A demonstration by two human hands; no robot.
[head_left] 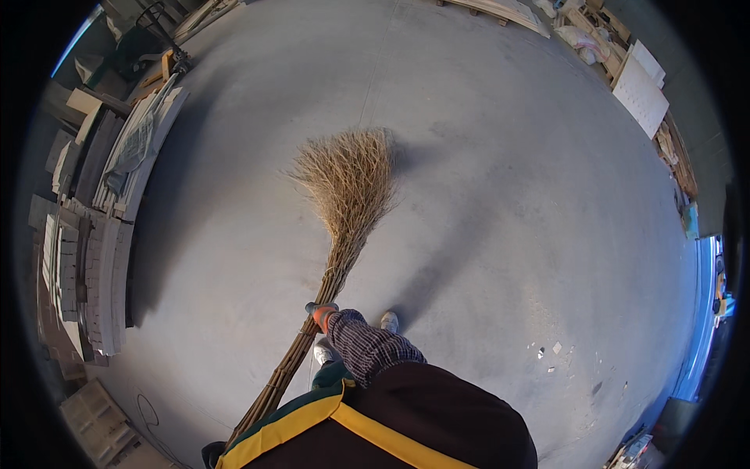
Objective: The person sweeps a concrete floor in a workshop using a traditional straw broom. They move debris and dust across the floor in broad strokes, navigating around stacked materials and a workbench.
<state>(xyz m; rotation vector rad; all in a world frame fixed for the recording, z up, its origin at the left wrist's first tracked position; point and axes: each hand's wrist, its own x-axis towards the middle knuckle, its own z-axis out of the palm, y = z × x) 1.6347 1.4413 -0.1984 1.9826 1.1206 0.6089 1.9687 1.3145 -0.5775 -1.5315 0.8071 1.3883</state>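
Note:
A long twig broom (348, 184) slants across the middle, its bushy head spread on the grey floor ahead of me. Its handle, a bundle of thin stalks, runs down to the lower left. My right hand (321, 314), in an orange and dark grey glove, is closed around the handle below the bristles. A knitted grey sleeve covers that forearm. At the lower edge, beside the handle's near end, a dark shape (212, 454) may be my left hand; its fingers do not show.
Stacked boards and panels (105, 266) line the left side, with a pallet jack (160, 35) beyond. Planks, white sheets (641, 98) and bags stand at the far right. Small pale scraps (556, 347) lie on the floor to the right. My shoes (389, 321) are near the broom handle.

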